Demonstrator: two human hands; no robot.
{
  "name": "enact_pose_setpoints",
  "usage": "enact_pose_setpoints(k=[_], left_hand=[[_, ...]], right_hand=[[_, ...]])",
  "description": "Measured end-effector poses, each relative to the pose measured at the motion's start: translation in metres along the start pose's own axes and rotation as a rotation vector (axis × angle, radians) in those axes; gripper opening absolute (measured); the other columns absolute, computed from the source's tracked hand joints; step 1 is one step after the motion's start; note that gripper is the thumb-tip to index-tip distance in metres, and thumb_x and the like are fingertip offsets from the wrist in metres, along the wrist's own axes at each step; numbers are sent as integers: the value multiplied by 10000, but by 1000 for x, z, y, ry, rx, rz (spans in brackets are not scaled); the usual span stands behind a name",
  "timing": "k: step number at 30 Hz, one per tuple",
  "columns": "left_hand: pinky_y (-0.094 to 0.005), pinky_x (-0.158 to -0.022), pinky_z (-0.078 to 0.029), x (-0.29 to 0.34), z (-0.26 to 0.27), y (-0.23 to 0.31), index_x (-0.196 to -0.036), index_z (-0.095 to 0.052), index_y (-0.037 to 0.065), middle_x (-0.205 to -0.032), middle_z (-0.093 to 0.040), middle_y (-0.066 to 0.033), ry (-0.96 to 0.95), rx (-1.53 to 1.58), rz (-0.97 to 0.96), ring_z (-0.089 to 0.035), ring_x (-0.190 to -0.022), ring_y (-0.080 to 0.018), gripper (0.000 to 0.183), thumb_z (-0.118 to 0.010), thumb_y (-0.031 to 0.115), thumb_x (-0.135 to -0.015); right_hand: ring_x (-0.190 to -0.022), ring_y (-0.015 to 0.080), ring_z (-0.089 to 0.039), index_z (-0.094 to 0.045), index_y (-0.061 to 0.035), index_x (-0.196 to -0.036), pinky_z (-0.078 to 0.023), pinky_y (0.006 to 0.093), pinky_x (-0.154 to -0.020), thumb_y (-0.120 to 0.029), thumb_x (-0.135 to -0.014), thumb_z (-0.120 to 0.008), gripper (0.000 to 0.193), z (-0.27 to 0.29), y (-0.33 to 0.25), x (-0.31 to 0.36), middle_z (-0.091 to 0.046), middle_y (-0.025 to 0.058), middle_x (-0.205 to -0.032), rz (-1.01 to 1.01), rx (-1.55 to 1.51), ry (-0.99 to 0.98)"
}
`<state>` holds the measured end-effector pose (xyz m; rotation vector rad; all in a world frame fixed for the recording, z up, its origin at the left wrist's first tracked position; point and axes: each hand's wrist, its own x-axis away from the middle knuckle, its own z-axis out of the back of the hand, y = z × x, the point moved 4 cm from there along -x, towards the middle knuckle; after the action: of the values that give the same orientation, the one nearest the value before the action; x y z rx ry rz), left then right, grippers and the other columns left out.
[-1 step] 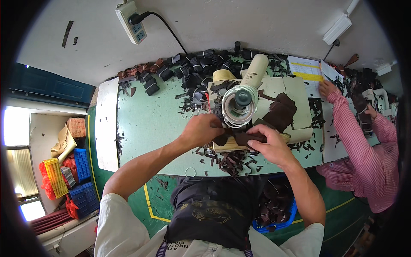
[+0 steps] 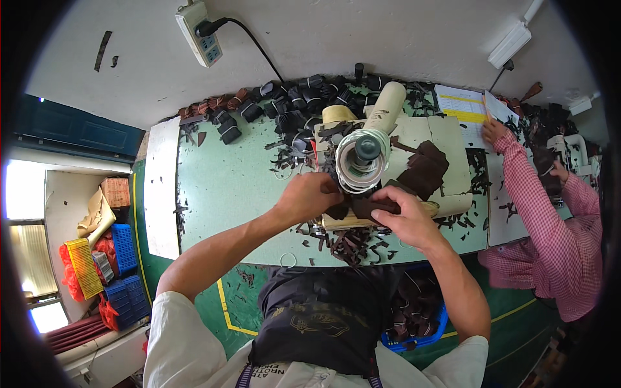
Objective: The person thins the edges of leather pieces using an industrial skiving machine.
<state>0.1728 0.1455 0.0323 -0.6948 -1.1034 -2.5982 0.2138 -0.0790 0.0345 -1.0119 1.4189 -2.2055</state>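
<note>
My left hand (image 2: pixel 312 195) and my right hand (image 2: pixel 402 216) meet at the front of a small bench machine (image 2: pixel 362 158) with a round head wrapped in white rings. Between them lies a dark brown leather piece (image 2: pixel 367 207), and both hands grip it, the left at its left end and the right pinching its right end. The piece rests on a cream block (image 2: pixel 336 222) under the machine head. More dark brown pieces (image 2: pixel 424 171) lie on cream boards (image 2: pixel 446 139) just right of the machine.
The green table (image 2: pixel 226 187) carries black rolled strips (image 2: pixel 297 97) along the back and dark offcuts (image 2: pixel 349 244) at the front edge. A co-worker in a red checked sleeve (image 2: pixel 527 187) reaches to papers (image 2: pixel 462 103) on the right. A blue basket (image 2: pixel 440 323) sits under the table.
</note>
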Motion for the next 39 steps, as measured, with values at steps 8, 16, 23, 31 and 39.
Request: enact_pose_setpoints(k=[8,16,23,31,39], left_hand=[[-394,-883,-551,4,2,-4,-1031,-765,91,-1000,-755,-124,-80,-3,5,-720,-933,-293,289,-709,301,-842],[-384,-852,-559,5,-1,-4,-998,-769,99,-967,-756,-121,-114,81,-30,-725,-909,-286,271,-728,305,-827],[-373,-849,-561,0,-2,3,-1004,-767,94,-972,-757,-121,-3,-23,-5,-729,-901,-283,266,-733,278,-816],[-369,-824,-570,5,2,-5,-1012,-752,68,-957,-758,-127,-1,68,24,-734,-871,-284,277,-740,275,-828],[-384,-790,-566,14,-2,10,-1062,-723,50,-943,-749,-147,40,154,-38,-732,-834,-292,255,-709,185,-847]], right_hand=[[-1015,220,-650,-644,5,-1150,-519,346,-866,-99,-859,-706,315,7,17,5,-657,142,-1128,-64,-145,56],[-1005,205,-645,-653,3,-1151,-504,336,-888,-122,-851,-718,331,2,5,0,-665,120,-1119,-64,-48,73],[-983,204,-644,-649,5,-1140,-504,343,-889,-128,-850,-714,326,-2,3,-2,-658,113,-1088,-62,-85,3],[-994,212,-637,-655,7,-1122,-487,344,-919,-138,-851,-704,310,9,7,9,-654,116,-1084,-106,-172,15],[-1029,231,-644,-657,-17,-1135,-492,354,-923,-147,-849,-706,318,4,4,6,-662,122,-1085,-46,-88,101]])
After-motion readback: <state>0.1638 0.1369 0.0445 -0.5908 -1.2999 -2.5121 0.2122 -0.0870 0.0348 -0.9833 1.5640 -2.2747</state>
